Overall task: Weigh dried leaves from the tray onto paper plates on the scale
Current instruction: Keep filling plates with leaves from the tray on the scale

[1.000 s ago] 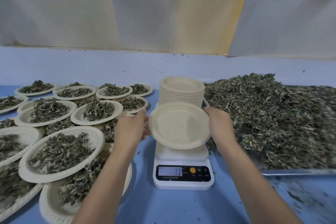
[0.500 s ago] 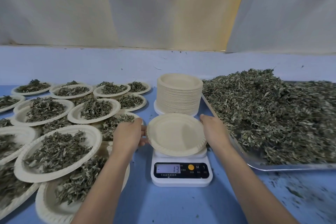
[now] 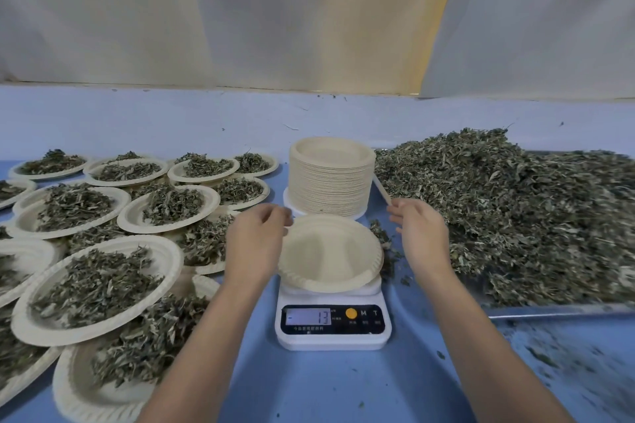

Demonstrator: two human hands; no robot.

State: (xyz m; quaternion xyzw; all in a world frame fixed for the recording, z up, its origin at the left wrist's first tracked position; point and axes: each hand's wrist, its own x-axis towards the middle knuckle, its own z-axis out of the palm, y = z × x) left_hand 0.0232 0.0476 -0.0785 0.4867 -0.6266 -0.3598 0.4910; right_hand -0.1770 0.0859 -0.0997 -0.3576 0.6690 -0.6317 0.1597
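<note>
One scale [image 3: 332,336] stands on the blue bench [image 3: 343,388] with one empty paper plate [image 3: 330,254] on it. There is one stack of plates [image 3: 331,182] behind and one tray [image 3: 549,311] of dried leaves [image 3: 515,209] on the right. Over a dozen filled plates [image 3: 96,285] overlap on the left. Half a second ago both grips held the plate's rim. Now the right grip [image 3: 419,233] has let go and hangs loosely curled and empty by the tray's edge. The left grip [image 3: 256,244] curls at the rim; I cannot tell whether it pinches.
</note>
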